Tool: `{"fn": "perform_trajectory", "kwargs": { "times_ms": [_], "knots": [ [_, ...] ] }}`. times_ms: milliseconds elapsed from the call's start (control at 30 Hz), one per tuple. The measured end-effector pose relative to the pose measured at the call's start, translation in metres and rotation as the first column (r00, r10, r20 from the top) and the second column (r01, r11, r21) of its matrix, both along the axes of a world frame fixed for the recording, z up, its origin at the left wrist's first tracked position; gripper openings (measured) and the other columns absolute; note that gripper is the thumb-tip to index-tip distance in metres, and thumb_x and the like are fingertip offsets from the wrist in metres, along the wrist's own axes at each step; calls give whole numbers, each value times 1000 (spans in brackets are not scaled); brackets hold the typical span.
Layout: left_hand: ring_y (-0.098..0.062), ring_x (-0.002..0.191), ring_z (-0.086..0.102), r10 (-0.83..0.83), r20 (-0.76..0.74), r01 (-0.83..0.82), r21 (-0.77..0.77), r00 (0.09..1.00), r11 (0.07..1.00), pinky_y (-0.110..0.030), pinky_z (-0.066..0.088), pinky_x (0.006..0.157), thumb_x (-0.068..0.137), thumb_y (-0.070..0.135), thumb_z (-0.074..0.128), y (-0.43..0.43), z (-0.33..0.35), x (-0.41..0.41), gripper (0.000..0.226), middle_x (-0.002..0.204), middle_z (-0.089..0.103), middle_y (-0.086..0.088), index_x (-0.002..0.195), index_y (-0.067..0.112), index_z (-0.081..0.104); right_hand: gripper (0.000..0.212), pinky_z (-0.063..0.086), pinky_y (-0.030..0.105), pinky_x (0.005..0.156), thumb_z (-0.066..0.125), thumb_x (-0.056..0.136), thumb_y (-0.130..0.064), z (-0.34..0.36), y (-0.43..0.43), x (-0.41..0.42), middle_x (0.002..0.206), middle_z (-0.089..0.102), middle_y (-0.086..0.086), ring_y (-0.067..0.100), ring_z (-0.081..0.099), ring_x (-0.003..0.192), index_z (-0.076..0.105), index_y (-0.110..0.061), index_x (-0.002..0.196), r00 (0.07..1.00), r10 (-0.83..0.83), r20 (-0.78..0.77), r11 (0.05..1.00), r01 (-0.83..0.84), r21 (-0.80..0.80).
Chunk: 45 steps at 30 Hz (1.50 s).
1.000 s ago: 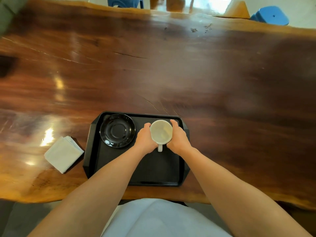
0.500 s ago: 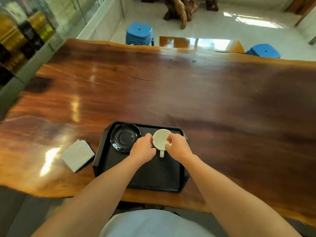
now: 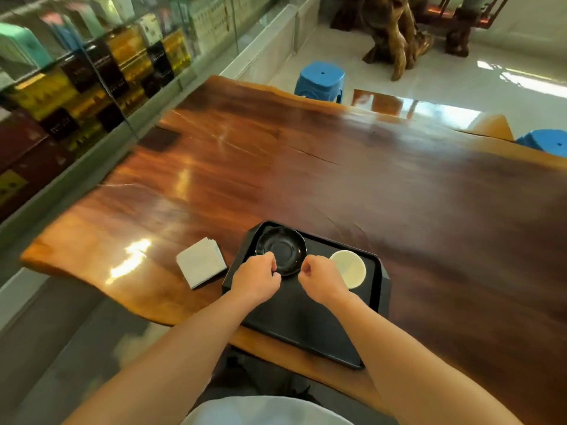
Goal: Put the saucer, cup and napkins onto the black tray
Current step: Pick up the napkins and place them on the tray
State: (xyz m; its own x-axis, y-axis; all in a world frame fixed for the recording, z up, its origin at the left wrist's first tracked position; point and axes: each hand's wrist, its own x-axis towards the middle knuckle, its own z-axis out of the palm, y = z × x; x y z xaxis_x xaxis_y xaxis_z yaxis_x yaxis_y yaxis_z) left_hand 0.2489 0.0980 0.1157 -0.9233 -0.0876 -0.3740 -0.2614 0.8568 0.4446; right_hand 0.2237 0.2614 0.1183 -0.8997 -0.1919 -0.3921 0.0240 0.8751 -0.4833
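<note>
1. Both hands have let go of the cup (image 3: 348, 269), which is now standing alone on the black tray (image 3: 310, 326), right of the saucer (image 3: 280, 251).
2. Left hand (image 3: 256, 279) and right hand (image 3: 322, 279) are hovering loosely curled, each grip holding nothing.
3. One cup and one saucer are lying on the tray; one stack of napkins (image 3: 201, 265) is still waiting on the tabletop (image 3: 337, 179), just beside the tray.

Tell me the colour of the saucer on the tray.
Glossy black, the saucer matches the tray; seen in the head view, the only one.
</note>
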Motion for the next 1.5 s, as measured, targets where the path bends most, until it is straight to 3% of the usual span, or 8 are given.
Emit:
{"fn": "perform_trajectory", "kwargs": {
  "times_ms": [200,500,667,833,1000,1200,1367,1500],
  "knots": [
    [-21,82,62,167,30,-167,22,986,986,-36,55,70,94,27,58,-64,-9,5,6,89,67,-1,96,21,59,9,50,36,72,53,91,-18,-11,-65,-8,94,64,8,26,59,81,58,-13,87,991,99,89,995,-99,-1],
    [-23,86,63,313,127,-313,-27,941,950,-32,55,64,96,27,56,-155,-40,15,8,97,66,-5,99,20,59,9,53,42,75,52,90,-18,-30,-151,-22,90,64,9,29,60,84,58,-11,88,954,249,166,967,-254,9],
    [-21,79,63,332,163,-330,-40,929,943,-27,41,53,96,25,56,-179,-49,9,7,93,66,-4,99,20,59,14,49,38,73,51,90,-17,-37,-183,-36,95,65,9,29,59,88,61,-8,95,942,276,189,957,-288,37],
    [-20,82,65,338,189,-336,-43,922,941,-27,48,58,96,26,57,-193,-54,-2,9,98,68,-4,102,20,60,17,54,42,77,50,89,-17,-46,-205,-51,98,64,9,28,59,90,59,-8,99,942,265,205,959,-280,46],
    [-20,84,66,350,224,-349,-46,909,936,-30,57,67,96,28,58,-205,-69,-12,9,98,68,-3,101,20,61,29,40,33,70,50,91,-18,-60,-220,-61,113,63,12,23,51,87,56,-8,117,937,248,244,962,-269,54],
    [-21,88,65,408,278,-419,-19,870,908,-32,61,76,97,29,60,-217,-87,-17,11,99,66,-4,101,19,60,42,49,34,80,51,93,-18,-79,-232,-68,126,59,13,28,58,106,50,-8,134,937,202,286,972,-228,60],
    [-18,82,60,433,310,-459,12,846,888,-25,51,63,98,28,57,-222,-103,-20,14,102,65,-5,107,16,59,38,53,39,87,53,93,-18,-93,-241,-73,124,59,13,30,58,108,51,-7,129,941,180,286,975,-208,71],
    [-18,86,61,409,341,-443,26,846,896,-28,54,71,99,30,57,-224,-113,-21,18,102,62,-3,111,17,57,33,57,46,87,56,90,-20,-101,-247,-75,118,60,13,29,60,102,54,-8,121,946,134,295,984,-162,73]
  ]
}}
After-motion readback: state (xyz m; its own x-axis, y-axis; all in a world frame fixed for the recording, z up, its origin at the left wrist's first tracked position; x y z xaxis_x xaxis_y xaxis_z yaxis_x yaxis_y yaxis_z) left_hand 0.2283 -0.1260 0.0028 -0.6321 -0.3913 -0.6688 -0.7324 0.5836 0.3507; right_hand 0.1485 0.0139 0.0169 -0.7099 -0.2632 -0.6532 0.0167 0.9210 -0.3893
